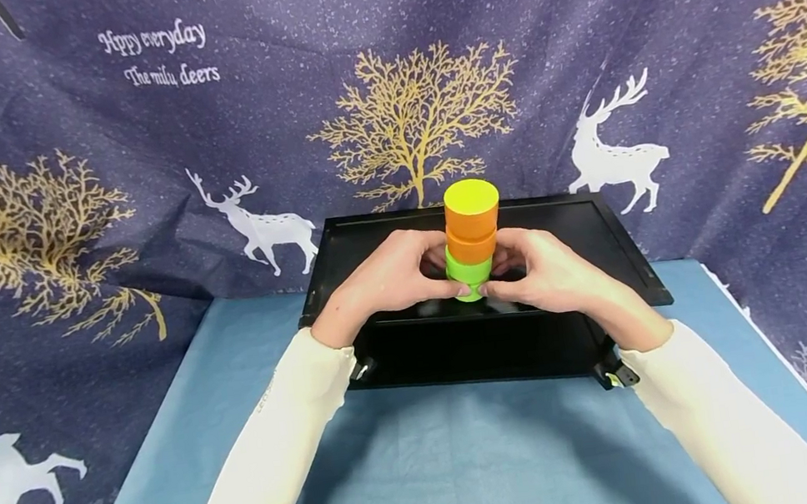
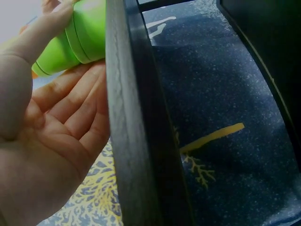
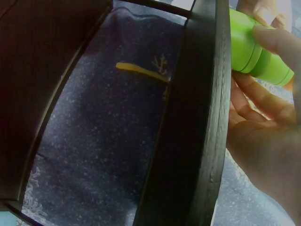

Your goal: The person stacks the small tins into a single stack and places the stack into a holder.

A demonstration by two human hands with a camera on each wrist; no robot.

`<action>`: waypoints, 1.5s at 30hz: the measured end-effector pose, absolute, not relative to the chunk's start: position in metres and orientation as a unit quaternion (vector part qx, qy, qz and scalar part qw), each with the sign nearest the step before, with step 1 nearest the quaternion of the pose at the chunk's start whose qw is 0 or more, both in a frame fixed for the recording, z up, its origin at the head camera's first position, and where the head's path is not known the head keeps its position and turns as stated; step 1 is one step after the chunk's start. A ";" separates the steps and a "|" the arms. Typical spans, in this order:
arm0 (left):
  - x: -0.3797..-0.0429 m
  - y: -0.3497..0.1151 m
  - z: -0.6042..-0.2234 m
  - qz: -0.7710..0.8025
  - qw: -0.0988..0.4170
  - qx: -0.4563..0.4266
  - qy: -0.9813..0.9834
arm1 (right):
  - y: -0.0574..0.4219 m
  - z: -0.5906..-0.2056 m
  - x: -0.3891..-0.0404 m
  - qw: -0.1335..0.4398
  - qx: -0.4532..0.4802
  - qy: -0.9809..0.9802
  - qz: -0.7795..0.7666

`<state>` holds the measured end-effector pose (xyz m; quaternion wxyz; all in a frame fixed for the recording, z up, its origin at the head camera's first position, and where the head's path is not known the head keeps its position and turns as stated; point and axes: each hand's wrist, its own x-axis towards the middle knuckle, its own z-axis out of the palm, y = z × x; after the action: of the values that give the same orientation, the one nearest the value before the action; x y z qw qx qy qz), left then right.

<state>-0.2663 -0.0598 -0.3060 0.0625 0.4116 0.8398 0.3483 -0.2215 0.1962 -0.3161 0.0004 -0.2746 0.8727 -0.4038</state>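
Observation:
On the top board of a black two-tier shelf (image 1: pixel 566 223) stands an upright stack of round cups. Its lower part is made of green cups (image 1: pixel 471 270); orange cups (image 1: pixel 473 221) sit above, and the topmost face is yellow. My left hand (image 1: pixel 397 273) grips the green cups from the left, thumb at the front and fingers behind. From the right, my right hand (image 1: pixel 548 271) grips the same green cups, its thumb tip close beside the left thumb. Both wrist views show the green surface between thumb and fingers, with the shelf's edge hiding part of it.
Blue cloth (image 1: pixel 437 466) covers the table under the shelf. Dark small fittings (image 1: pixel 618 373) show at the shelf's lower front corners. A dark curtain (image 1: pixel 345 24) with gold trees and white deer hangs right behind the shelf.

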 end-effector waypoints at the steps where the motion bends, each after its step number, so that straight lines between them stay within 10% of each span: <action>1: -0.267 -0.060 -0.306 0.350 0.063 0.411 0.840 | 0.196 -0.316 -0.222 0.000 -0.274 0.873 -0.404; 45: -0.270 -0.059 -0.318 0.379 0.072 0.397 0.833 | 0.200 -0.328 -0.225 0.008 -0.269 0.866 -0.422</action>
<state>-0.2702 -0.0592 -0.3176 0.0720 0.3966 0.8328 0.3794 -0.2250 0.1999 -0.3278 0.0075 -0.2691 0.8656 -0.4222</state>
